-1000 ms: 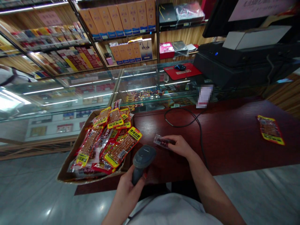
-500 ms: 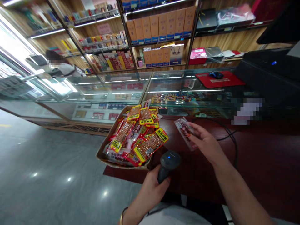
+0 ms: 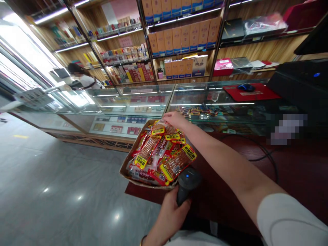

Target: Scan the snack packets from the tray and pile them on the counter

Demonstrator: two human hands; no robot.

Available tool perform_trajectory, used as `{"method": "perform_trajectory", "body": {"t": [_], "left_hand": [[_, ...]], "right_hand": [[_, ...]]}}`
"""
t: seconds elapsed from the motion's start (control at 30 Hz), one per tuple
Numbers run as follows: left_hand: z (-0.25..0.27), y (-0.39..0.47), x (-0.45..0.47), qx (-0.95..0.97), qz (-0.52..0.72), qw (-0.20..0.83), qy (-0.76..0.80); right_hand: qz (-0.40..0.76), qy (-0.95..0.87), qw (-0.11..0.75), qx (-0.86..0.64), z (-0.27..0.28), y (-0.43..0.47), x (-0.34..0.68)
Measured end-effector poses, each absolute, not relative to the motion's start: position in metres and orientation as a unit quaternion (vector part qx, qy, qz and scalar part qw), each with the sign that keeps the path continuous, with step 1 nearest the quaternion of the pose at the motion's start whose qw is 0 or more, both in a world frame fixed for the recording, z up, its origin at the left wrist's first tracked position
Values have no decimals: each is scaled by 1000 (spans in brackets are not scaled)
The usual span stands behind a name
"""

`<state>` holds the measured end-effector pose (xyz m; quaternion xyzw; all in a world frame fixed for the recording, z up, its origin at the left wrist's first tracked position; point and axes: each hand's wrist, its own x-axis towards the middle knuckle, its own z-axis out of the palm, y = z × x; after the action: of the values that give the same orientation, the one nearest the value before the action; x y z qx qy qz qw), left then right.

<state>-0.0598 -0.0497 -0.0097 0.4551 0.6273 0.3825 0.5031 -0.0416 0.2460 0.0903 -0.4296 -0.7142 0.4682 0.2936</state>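
Note:
My left hand (image 3: 174,210) is wrapped round the handle of a black barcode scanner (image 3: 188,179), its head tilted up with a small blue light lit. Beside it stands an open cardboard box (image 3: 125,167), heaped with snack packets in clear, red and yellow wrapping. A yellow-ended snack packet (image 3: 179,162) lies across the near right of the heap. My right hand (image 3: 175,119) reaches to the box's far edge, fingers pinched on a clear-wrapped snack packet (image 3: 161,122), mostly hidden beneath them. Its forearm crosses above the dark red table.
A glass display counter (image 3: 133,99) runs behind the table (image 3: 217,177). On it are a red mouse pad (image 3: 266,95) and a mouse (image 3: 246,87). Black cables (image 3: 271,157) lie at the right. Another person (image 3: 88,80) is behind the counter at left, before stocked shelves.
My right hand has moved left and away from me, from above the table to the box's far edge. My left hand still holds the scanner. The view has shifted slightly.

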Motion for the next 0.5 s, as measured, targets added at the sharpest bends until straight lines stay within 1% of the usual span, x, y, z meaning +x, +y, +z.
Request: {"method": "perform_trajectory", "body": {"t": [0.1, 0.23, 0.37, 0.43, 0.5], "left_hand": [[-10, -52, -63, 463, 375, 500, 628], [-9, -51, -63, 475, 357, 499, 631], [-10, -45, -53, 488, 330, 506, 630], [-11, -42, -45, 487, 322, 509, 633], [-11, -38, -37, 478, 322, 509, 639]], "right_hand": [[480, -719, 277, -419, 96, 249, -58], [468, -722, 312, -404, 100, 236, -29], [458, -695, 373, -411, 71, 198, 65], [428, -664, 395, -468, 45, 175, 133], [369, -626, 404, -556, 18, 154, 209]]}}
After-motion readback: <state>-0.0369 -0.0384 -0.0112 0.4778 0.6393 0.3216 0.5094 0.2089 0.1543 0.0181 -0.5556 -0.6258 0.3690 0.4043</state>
